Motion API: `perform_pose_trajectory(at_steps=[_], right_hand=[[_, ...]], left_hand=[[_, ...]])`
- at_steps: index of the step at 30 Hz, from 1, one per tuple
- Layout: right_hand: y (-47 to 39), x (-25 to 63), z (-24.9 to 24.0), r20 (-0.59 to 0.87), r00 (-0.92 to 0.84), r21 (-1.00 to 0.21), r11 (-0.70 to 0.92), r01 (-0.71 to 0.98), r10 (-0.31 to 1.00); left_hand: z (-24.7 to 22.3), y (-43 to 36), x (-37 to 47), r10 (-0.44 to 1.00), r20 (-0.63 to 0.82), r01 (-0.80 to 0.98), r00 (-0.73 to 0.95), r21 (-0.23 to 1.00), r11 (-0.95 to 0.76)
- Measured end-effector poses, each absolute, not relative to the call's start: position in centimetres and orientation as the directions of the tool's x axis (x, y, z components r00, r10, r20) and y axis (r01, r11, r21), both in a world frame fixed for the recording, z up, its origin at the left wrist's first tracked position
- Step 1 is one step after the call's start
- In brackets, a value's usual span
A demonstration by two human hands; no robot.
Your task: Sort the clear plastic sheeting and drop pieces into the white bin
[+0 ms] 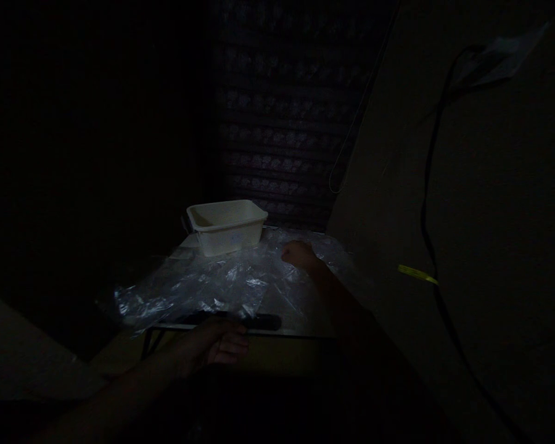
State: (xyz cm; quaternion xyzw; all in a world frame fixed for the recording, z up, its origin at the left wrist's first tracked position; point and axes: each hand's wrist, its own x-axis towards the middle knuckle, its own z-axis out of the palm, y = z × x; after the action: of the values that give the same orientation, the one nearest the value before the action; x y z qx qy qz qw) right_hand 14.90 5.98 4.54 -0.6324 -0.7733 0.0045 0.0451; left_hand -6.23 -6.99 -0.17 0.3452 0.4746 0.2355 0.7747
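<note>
Head view: the clear plastic sheet [240, 274] is lying crumpled over much of the tabletop [300, 317], its left end drooping past the left side and its folds catching a faint light; the right hand [298, 253] is reaching over the far right part of the sheet, its fingers curling inward; its grip is looking closed, but whether it is pinching any plastic, one cannot tell; the left hand [222, 344] is hovering or resting at the near edge, its fingers bending, and the state of its grip is being lost in shadow; a long dark object [266, 321] is lying along that edge, just beyond the left hand, contact being unclear; a cream tub [231, 239] is standing upright toward the far left, its visible interior showing no contents; a dark cable [428, 203] bearing a yellow tag [416, 273] is hanging at the right; a dark patterned surface [268, 98] is rising behind the tabletop.
</note>
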Motion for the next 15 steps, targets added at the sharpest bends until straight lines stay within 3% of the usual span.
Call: perform_pose_trajectory(at_steps=[10, 13, 15], right_hand=[[6.3, 14.7, 4.4, 0.331, -0.099, -0.195, 0.170, 0.966, 0.939], [5.7, 15.7, 4.9, 0.275, -0.032, -0.250, 0.104, 0.963, 0.961], [5.0, 16.5, 5.2, 0.140, -0.001, -0.294, 0.042, 0.955, 0.990]], left_hand=[[-1.0, -7.1, -5.9, 0.693, -0.575, -0.018, 0.435, 0.764, 0.645], [-1.0, -7.1, -5.9, 0.713, -0.562, 0.004, 0.420, 0.787, 0.617], [-0.8, -7.2, -6.0, 0.729, -0.555, 0.040, 0.402, 0.806, 0.591]])
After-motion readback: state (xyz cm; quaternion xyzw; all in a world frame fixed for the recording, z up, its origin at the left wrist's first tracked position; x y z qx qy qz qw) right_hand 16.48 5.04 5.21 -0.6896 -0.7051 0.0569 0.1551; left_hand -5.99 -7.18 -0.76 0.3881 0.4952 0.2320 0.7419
